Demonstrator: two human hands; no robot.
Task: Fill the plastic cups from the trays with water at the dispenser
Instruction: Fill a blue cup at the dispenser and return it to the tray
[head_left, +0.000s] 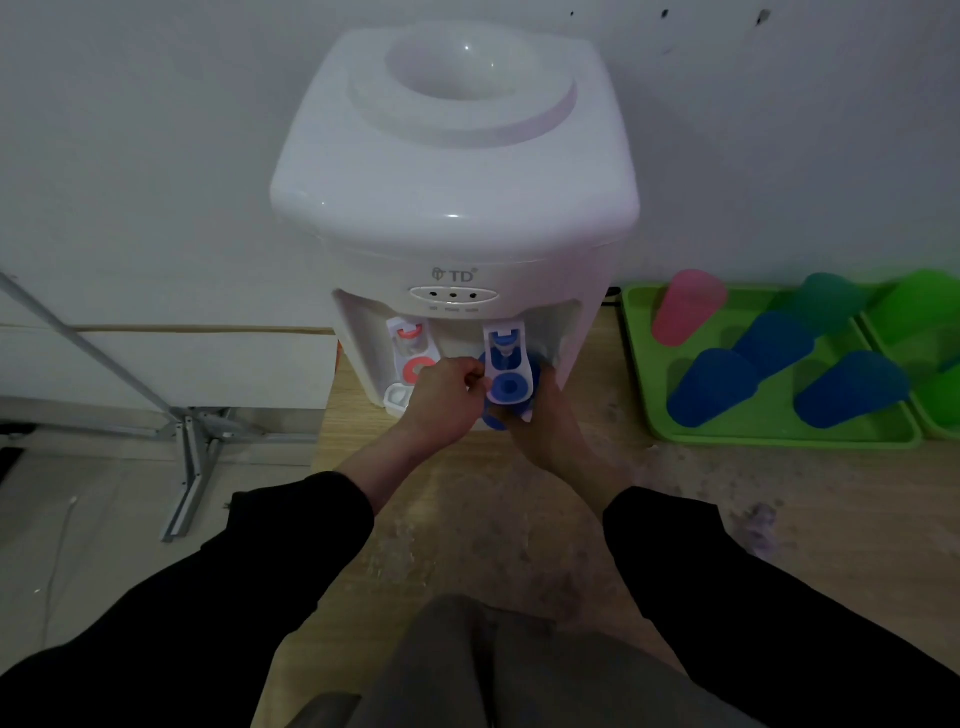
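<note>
The dispenser (452, 182) bore a grey "TD" brand mark (454, 275), with a small emblem to the left of the letters, on its front just above the oval indicator panel (453, 295). Tiny captions under the panel's three lights were too small to read.

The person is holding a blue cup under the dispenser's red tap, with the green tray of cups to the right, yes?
Wrong tap: the head view shows the blue cup held under the blue tap. The green tray of cups does sit to the dispenser's right.

Glossy white plastic dispenser (452, 171), matt green plastic tray (644, 364), scuffed wood-look tabletop (519, 519).
</note>
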